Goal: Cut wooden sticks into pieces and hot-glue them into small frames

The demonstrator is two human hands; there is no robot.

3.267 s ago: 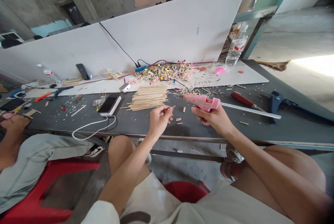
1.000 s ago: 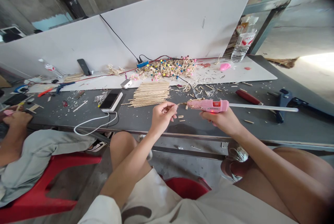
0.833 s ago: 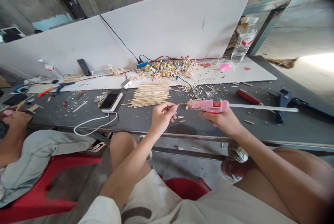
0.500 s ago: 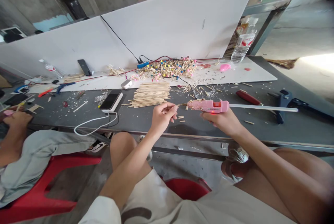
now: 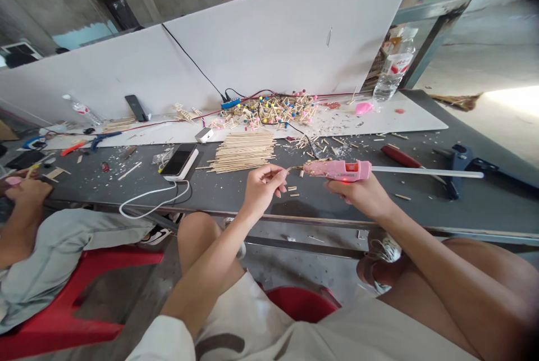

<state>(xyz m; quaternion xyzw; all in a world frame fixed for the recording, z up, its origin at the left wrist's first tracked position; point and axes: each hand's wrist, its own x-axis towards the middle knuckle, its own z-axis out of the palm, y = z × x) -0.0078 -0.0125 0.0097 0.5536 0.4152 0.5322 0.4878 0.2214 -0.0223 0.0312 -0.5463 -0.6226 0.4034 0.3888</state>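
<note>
My right hand (image 5: 357, 195) is wrapped around the handle of a pink hot glue gun (image 5: 334, 169), held level over the near table edge. A long whitish glue stick (image 5: 427, 172) juts from its back, and a red light glows on its underside. The nozzle points left at the fingertips of my left hand (image 5: 264, 190). Thumb and forefinger there pinch a small thin wooden piece (image 5: 289, 169), mostly hidden by the fingers; whether the nozzle touches it I cannot tell. Below lie short cut stick pieces (image 5: 292, 188). Behind is a stack of thin wooden sticks (image 5: 244, 152).
Ball-tipped stick pieces (image 5: 278, 111) are heaped at the back. A phone on a white block (image 5: 180, 163) lies left with its cable. To the right are a red-handled tool (image 5: 402, 156), a blue clamp-like tool (image 5: 457, 170) and a water bottle (image 5: 393, 69). Another person's hands (image 5: 29, 188) work far left.
The glue gun has shifted very slightly right with my right hand. My left hand keeps its pinch in nearly the same place.
</note>
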